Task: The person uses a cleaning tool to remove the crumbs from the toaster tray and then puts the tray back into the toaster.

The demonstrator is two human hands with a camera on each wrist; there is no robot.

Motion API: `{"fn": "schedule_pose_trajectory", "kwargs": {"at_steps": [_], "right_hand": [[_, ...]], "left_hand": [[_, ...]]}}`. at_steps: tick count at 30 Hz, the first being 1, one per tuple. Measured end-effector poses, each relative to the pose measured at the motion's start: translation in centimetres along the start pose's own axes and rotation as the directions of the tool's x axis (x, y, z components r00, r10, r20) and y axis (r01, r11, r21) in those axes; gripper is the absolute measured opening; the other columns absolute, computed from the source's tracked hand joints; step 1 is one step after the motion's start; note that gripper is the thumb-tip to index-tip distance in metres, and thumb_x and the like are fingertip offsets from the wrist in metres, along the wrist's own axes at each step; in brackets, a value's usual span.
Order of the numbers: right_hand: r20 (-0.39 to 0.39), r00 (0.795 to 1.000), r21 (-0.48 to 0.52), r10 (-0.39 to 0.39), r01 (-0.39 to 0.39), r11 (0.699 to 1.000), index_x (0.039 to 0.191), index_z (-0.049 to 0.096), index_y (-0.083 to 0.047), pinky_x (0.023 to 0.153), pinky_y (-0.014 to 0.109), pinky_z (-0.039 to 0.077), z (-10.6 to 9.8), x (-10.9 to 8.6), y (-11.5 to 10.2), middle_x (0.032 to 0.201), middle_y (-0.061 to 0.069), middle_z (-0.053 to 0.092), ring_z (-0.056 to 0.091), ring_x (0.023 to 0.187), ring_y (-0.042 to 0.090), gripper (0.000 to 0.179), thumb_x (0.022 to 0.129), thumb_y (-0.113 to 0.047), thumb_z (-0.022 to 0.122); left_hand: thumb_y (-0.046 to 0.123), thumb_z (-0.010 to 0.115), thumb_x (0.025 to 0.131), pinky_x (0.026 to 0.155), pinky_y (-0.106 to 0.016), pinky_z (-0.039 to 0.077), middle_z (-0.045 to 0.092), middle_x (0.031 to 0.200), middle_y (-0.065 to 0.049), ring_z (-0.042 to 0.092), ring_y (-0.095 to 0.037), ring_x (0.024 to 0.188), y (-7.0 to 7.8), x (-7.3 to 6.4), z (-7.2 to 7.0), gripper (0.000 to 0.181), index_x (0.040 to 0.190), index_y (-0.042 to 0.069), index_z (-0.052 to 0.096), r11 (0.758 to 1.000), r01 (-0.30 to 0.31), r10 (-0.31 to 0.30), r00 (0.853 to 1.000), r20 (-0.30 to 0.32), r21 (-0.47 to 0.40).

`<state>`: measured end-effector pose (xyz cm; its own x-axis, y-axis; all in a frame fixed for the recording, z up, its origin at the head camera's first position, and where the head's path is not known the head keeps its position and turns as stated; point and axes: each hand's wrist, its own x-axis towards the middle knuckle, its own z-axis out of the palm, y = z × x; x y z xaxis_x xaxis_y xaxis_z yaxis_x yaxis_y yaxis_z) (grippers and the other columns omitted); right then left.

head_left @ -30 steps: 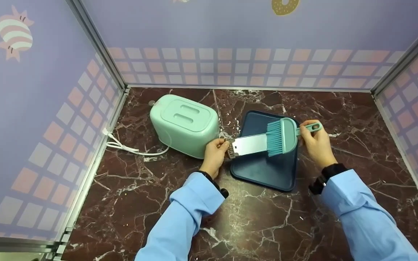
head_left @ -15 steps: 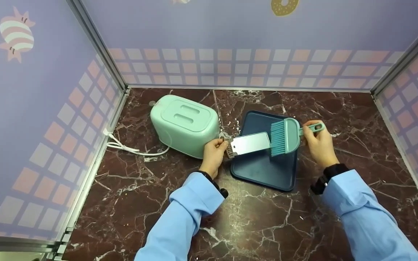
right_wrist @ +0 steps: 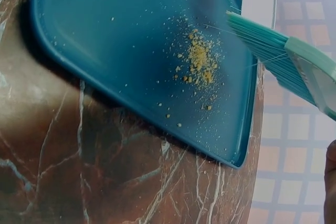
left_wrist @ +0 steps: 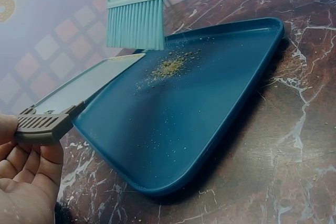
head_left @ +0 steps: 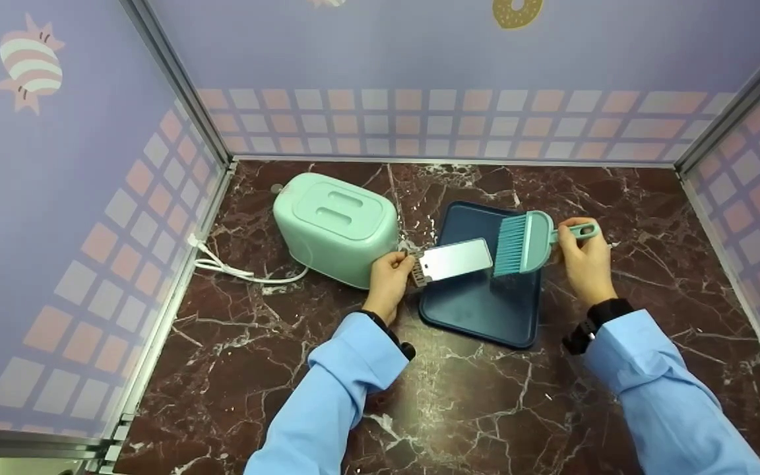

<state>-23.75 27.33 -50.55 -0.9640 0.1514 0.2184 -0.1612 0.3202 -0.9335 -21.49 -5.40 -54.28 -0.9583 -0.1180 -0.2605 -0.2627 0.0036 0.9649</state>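
While the left hand (head_left: 390, 280) pinches the brown slotted end (left_wrist: 44, 125) of a flat silvery panel (head_left: 457, 259), the right hand (head_left: 588, 264) grips a teal-bristled, pale-green brush (head_left: 535, 243); below, between both grips, a navy four-sided tray (head_left: 479, 310) bears yellow crumbs (right_wrist: 199, 59).

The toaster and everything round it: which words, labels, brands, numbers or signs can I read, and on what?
None: no text is readable in any view.
Silver tray: a small dark mark beside its brown handle, too small to tell whether it is print.
Toaster and brush: no lettering visible.
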Motion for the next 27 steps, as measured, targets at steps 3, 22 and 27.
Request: {"fn": "schedule_pose_trajectory", "kwargs": {"at_steps": [3, 22, 27], "right_hand": [[-0.020, 1.000, 0.048, 0.012, -0.011, 0.999, 0.122, 0.053, 0.006, 0.053, 0.019, 0.048, 0.2, -0.4, -1.3, 0.071, 0.002, 0.062, 0.056, 0.055, 0.006, 0.027, 0.108, -0.017, 0.053], [-0.098, 0.994, 0.198, 0.045, -0.025, 0.980, 0.124, 0.055, 0.000, 0.061, 0.028, 0.058, 1.9, -0.5, -1.8, 0.084, 0.014, 0.069, 0.069, 0.065, 0.015, 0.029, 0.103, -0.019, 0.063], [-0.121, 0.992, 0.217, 0.036, -0.009, 0.976, 0.125, 0.054, 0.004, 0.065, 0.030, 0.060, 2.5, -0.3, -0.9, 0.088, 0.017, 0.070, 0.071, 0.068, 0.017, 0.035, 0.100, -0.018, 0.066]], "left_hand": [[0.013, 0.059, 0.105, 0.083, -0.031, 0.048, 0.063, 0.120, -0.016, 0.057, -0.019, 0.096, 0.1, -0.1, 0.0, 0.036, 0.135, -0.007, 0.059, 1.000, -0.009, 0.009, 1.000, -0.001, -0.006], [0.011, 0.060, 0.104, 0.089, -0.031, 0.049, 0.063, 0.124, -0.019, 0.057, -0.019, 0.104, 0.2, -0.2, 0.1, 0.036, 0.133, -0.010, 0.060, 1.000, -0.011, 0.010, 0.999, -0.037, -0.015], [0.013, 0.060, 0.105, 0.082, -0.030, 0.048, 0.063, 0.118, -0.016, 0.056, -0.017, 0.093, 0.2, -0.2, 0.1, 0.036, 0.135, -0.008, 0.059, 1.000, 0.004, -0.005, 1.000, -0.017, -0.017]]}}
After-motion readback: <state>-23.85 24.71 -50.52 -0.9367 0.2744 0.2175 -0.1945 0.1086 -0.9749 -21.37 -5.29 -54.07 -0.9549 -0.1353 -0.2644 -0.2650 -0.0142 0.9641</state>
